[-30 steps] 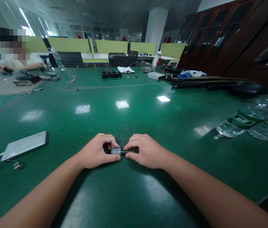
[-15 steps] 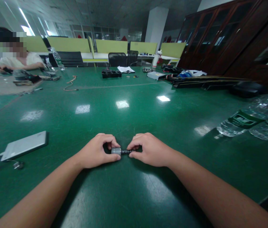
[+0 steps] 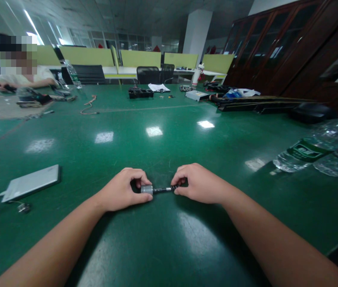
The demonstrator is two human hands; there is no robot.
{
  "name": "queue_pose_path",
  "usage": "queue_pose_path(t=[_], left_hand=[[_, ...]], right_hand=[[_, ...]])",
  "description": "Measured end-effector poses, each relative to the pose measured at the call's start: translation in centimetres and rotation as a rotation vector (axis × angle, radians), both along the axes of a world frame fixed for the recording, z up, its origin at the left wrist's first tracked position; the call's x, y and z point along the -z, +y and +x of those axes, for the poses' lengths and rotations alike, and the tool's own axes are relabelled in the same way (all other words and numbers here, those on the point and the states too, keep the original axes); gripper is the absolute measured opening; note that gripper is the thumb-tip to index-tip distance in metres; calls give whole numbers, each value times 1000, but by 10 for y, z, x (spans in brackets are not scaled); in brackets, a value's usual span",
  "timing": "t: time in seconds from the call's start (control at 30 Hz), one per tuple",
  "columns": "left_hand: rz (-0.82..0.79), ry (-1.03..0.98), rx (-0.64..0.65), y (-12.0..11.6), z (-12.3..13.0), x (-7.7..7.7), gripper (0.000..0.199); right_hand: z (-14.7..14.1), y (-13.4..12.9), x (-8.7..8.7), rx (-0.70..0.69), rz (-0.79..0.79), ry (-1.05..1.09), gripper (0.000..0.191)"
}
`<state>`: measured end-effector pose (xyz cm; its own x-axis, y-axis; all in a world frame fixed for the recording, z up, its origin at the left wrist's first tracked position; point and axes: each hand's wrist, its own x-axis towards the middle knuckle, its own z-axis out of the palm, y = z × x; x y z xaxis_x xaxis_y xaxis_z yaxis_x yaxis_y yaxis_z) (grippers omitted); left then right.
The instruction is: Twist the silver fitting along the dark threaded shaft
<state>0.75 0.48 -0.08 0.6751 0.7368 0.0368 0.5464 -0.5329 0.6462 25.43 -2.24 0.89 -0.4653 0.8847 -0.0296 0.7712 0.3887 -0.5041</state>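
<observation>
Between the thumb and fingers of my left hand [image 3: 123,189] is a grey metal cylinder [image 3: 147,189], held low over the table. A thin dark shaft [image 3: 161,190] sticks out of its right end, with a shinier tip. Pinched in my right hand [image 3: 199,183] is a small black coil spring [image 3: 174,187], lying in line with the shaft at its tip. Whether the spring still sits around the tip I cannot tell. My fingertips hide part of both the spring and the cylinder.
On the green table [image 3: 163,147], a silver flat device [image 3: 32,183] with a cable lies at left. Clear water bottles [image 3: 303,153] stand at right. A black tray [image 3: 141,93], papers and dark long parts [image 3: 258,103] lie farther back. Another person [image 3: 22,77] sits at far left.
My right hand has moved to the right with the spring, away from the cylinder. More of the shaft now shows. My left hand stays in place on the cylinder.
</observation>
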Motion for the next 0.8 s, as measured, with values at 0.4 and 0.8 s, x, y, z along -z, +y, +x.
queue_pose_path(t=[0.4,0.8], left_hand=[[0,-8,5,0,0,0,18],[10,-5,-23,0,1,1,28]], right_hand=[[-2,-2,4,33,-41,98,14],[-30,-3,17,-67,95,191,17]])
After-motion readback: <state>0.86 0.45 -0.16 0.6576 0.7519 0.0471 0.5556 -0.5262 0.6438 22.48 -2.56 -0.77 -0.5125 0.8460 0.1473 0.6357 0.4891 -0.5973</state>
